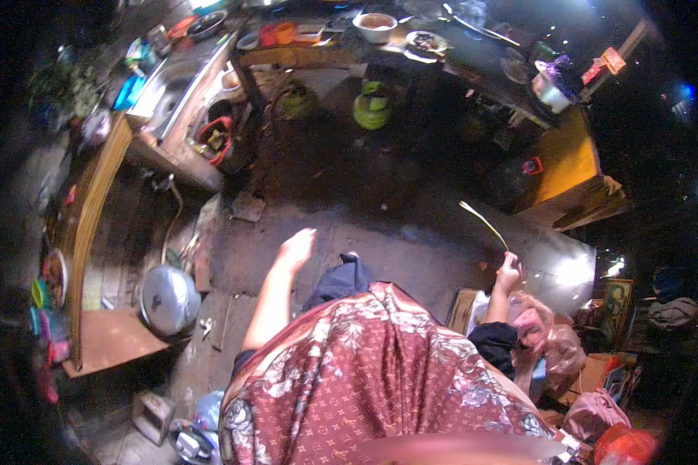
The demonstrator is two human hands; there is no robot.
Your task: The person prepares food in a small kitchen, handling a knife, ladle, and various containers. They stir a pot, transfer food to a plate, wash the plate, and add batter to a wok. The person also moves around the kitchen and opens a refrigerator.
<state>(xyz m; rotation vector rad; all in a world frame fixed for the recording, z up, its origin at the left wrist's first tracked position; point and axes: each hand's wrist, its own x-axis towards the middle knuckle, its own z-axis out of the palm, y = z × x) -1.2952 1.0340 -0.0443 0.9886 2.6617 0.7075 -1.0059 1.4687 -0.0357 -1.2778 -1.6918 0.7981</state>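
My right hand (pixel 509 273), out to the right side, is closed around the lower end of a thin stalk (pixel 486 222). The stalk is pale green with a whitish tip, bends slightly and points up and to the left; its exact kind is unclear. Over the bare floor in front of me hangs my left hand (pixel 297 248), away from any object. Its fingers are blurred and partly turned away, and nothing visible is in it. A maroon patterned cloth with flowers (pixel 364 372) covers my front.
Ahead, a green gas cylinder (pixel 373 107) stands under a counter bearing a bowl (pixel 376 28) and a plate (pixel 426 43). A metal sink (pixel 167 97) is at the far left, with a round silver lid (pixel 169 300) nearer. Plastic bags (pixel 562 349) lie at the right.
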